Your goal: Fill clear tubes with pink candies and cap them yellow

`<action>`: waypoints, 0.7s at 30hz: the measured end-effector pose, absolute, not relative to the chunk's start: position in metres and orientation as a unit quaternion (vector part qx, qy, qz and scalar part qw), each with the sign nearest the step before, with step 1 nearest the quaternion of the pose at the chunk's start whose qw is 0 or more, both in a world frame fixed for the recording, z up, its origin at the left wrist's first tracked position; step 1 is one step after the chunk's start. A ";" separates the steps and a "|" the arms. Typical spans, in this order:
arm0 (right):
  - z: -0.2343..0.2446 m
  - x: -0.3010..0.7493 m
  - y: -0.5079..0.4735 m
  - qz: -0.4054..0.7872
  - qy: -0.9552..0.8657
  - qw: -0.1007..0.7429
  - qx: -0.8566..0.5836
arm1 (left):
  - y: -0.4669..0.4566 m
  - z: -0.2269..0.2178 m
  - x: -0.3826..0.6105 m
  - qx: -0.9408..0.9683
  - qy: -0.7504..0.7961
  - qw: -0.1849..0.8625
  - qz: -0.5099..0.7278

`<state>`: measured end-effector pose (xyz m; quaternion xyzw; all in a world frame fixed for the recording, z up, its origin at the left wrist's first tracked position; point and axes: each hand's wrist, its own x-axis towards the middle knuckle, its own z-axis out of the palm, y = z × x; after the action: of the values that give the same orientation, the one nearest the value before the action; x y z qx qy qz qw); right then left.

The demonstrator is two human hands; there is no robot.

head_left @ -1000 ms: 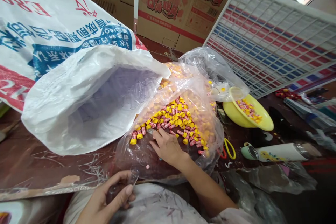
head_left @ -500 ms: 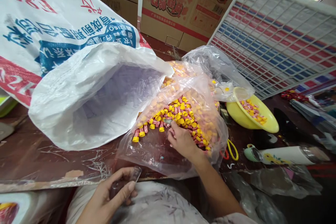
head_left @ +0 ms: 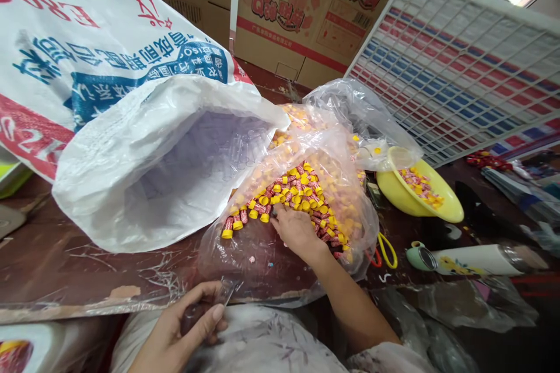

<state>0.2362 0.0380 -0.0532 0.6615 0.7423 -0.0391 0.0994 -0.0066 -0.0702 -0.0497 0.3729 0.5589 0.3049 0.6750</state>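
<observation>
My right hand reaches into an open clear plastic bag and rests on a heap of small red-patterned pieces with yellow caps; its fingertips are buried among them, so a grip on one cannot be told. My left hand sits low near my lap, fingers closed around a small clear tube at the table's front edge.
A large white woven sack lies open on the brown table at left. A yellow bowl of small pieces, yellow-handled scissors and a lying bottle are at right. A gridded rack and cardboard boxes stand behind.
My right hand went from the bag's near edge up into the heap, then shifted slightly left along it. The left hand stays holding the clear tube.
</observation>
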 end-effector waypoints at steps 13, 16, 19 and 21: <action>-0.048 0.253 0.016 -0.065 0.751 0.054 0.655 | -0.071 -0.051 -0.004 0.377 0.554 0.681 0.296; -0.048 0.256 0.017 -0.055 0.743 0.015 0.666 | -0.071 -0.050 -0.003 0.387 0.552 0.674 0.301; -0.053 0.254 0.026 -0.060 0.741 -0.004 0.669 | -0.070 -0.050 0.000 0.392 0.548 0.675 0.300; -0.059 0.249 0.033 -0.075 0.747 -0.008 0.661 | -0.070 -0.052 0.001 0.396 0.546 0.675 0.299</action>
<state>0.2486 0.0327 -0.0587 0.6608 0.7467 -0.0750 -0.0077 0.0014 -0.0696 -0.0517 0.3963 0.5461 0.2992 0.6747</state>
